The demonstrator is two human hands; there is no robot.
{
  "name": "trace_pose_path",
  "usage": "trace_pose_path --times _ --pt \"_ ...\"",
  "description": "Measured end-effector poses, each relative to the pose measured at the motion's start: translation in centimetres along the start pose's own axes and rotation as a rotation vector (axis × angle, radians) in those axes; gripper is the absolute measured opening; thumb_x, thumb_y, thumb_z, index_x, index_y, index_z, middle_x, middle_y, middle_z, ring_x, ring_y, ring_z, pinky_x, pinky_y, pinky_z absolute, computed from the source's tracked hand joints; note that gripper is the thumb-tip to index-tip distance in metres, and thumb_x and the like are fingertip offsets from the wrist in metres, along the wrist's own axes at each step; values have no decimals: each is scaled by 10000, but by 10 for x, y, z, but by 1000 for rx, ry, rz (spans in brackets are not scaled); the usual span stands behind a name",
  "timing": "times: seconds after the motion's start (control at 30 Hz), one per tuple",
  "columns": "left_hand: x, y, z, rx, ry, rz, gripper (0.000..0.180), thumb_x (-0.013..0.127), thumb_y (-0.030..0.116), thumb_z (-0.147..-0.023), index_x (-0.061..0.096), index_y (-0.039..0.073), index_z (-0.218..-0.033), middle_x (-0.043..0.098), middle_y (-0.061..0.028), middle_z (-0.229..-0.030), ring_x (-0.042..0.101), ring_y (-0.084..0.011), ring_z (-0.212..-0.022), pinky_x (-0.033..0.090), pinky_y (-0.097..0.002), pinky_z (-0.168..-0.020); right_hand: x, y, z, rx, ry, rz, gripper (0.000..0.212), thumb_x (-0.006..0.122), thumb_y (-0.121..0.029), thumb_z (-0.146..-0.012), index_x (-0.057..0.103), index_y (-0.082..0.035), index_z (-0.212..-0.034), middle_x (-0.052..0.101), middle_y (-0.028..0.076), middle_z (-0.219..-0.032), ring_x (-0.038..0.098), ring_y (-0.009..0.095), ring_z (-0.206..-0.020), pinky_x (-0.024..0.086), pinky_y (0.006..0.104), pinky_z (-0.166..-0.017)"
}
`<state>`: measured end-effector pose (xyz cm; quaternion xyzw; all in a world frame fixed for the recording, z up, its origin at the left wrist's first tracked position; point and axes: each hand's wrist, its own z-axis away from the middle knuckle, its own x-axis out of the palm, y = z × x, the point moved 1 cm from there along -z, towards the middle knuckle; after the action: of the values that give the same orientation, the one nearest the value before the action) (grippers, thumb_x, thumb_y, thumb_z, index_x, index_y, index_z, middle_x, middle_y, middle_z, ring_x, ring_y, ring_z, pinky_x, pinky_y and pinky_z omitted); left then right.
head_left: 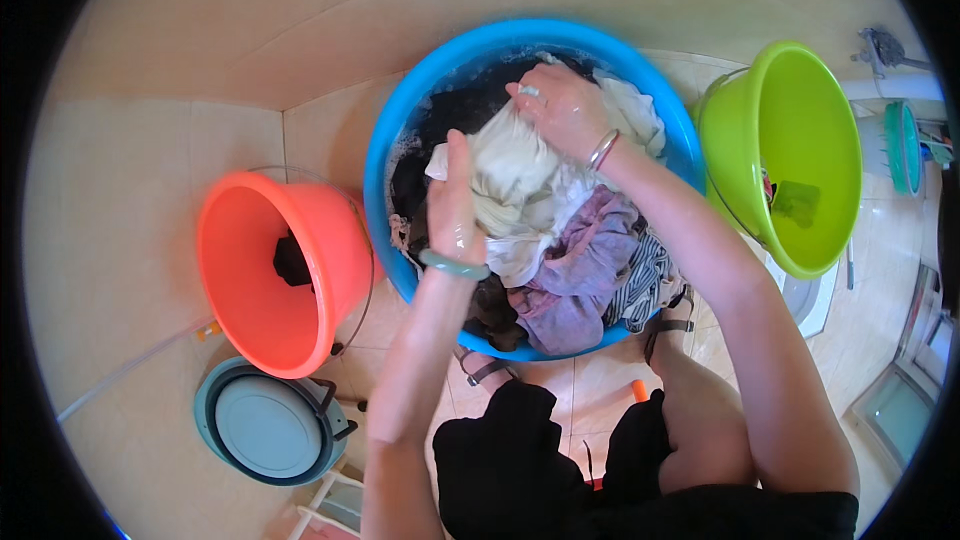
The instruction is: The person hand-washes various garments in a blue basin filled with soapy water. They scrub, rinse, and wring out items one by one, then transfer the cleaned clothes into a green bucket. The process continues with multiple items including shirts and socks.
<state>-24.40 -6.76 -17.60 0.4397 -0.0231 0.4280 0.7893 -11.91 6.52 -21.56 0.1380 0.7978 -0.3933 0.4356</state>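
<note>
Wet white cloth [510,165] lies bunched on top of the laundry in a large blue basin [400,120]. My right hand [565,110], with a ring and a silver bangle, is closed on its upper part, fingers curled in. At the cloth's left side, my left hand [455,202], wearing a green bangle, grips it too. One digit points up, a corner of cloth sticks out beyond it, and the other fingers are mostly hidden. Nearer me in the basin are a mauve garment [575,285] and a striped cloth [640,285]. Dark clothes [455,105] sit in sudsy water behind.
An orange-red bucket [335,270] with a dark item inside stands left of the basin. To the right is a green bucket [780,60] holding small items. A grey-blue basin [268,425] lies at lower left. A tiled wall [330,10] rises behind.
</note>
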Motion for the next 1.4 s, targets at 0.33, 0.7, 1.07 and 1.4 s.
trace_pose_path --times 0.33,0.7,1.07,1.4 --pt "61 110 80 101 -268 89 546 437 -57 -936 332 156 -1427 507 -139 -1277 537 -279 -1158 494 -426 -867 -90 -54 68 -5 -267 -92 746 757 -498 -692 540 -82 -1272 523 111 -1321 480 305 -1213 370 467 -1008" --pt "139 224 226 247 -617 174 538 401 36 -996 294 226 -1488 389 -175 -1454 386 -336 -1329 282 -548 -1116 -114 -62 76 224 -251 -298 1019 720 -671 -646 351 -202 -1472 289 115 -1532 290 343 -1397 288 544 -1056" --pt "81 159 110 138 -356 444 461 428 79 -988 326 143 -1433 516 -171 -1277 524 -315 -1165 440 -492 -997 -97 -49 78 623 -30 -1885 412 561 -176 -936 458 -85 -1325 565 71 -1253 561 230 -1148 552 497 -859" --pt "-36 -29 1 694 104 -941 501 677 348 -877 547 165 -1325 328 -223 -1453 353 -372 -1328 303 -448 -1094 -49 10 52 154 -288 -212 578 713 -378 -776 541 -231 -1307 548 98 -1215 541 297 -1116 454 432 -930"
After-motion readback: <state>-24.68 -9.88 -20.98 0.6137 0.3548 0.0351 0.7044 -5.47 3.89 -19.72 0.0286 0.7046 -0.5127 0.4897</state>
